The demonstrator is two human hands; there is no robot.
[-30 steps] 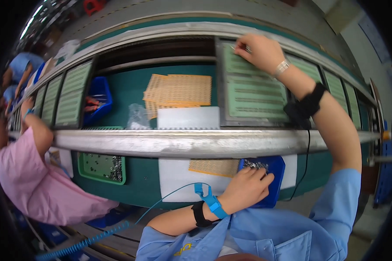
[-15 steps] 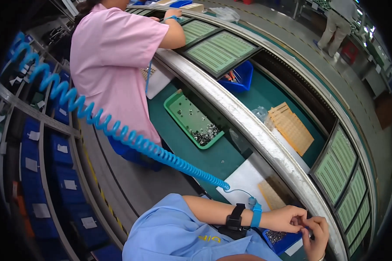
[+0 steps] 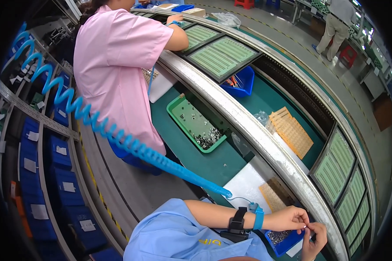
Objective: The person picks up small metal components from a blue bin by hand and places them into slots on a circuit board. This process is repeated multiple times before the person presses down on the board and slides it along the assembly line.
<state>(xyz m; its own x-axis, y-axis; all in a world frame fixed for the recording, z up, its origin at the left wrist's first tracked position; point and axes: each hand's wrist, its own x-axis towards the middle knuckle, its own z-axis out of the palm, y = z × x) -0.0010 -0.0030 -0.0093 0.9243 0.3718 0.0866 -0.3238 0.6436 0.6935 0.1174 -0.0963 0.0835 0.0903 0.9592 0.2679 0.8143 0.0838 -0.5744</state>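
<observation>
My left hand (image 3: 288, 218) reaches in from the left, with a black band and a blue wrist strap (image 3: 258, 217) on its wrist. Its thumb and fingers are pinched together. Opposite it, my right hand (image 3: 314, 241) also pinches, and the fingertips of both hands meet. A tiny pale speck shows between them, too small to name. Just below my left wrist sits a blue bin (image 3: 287, 248) full of small metallic parts. Beyond the hands, a tan perforated board (image 3: 272, 195) lies beside a white sheet (image 3: 244, 180).
A blue coiled cord (image 3: 161, 163) runs across to my strap. A green tray (image 3: 175, 114) of small parts stands on the green bench. A metal rail (image 3: 248, 122) separates it from green panels (image 3: 224, 56), tan boards (image 3: 292, 132) and a blue tool bin (image 3: 245, 82). A co-worker in pink (image 3: 117, 69) works at left.
Both hands stay fingertip to fingertip, shifted very slightly in the picture. The pale speck between them now shows. The co-worker's raised arm has moved a little, and the whole view has shifted slightly.
</observation>
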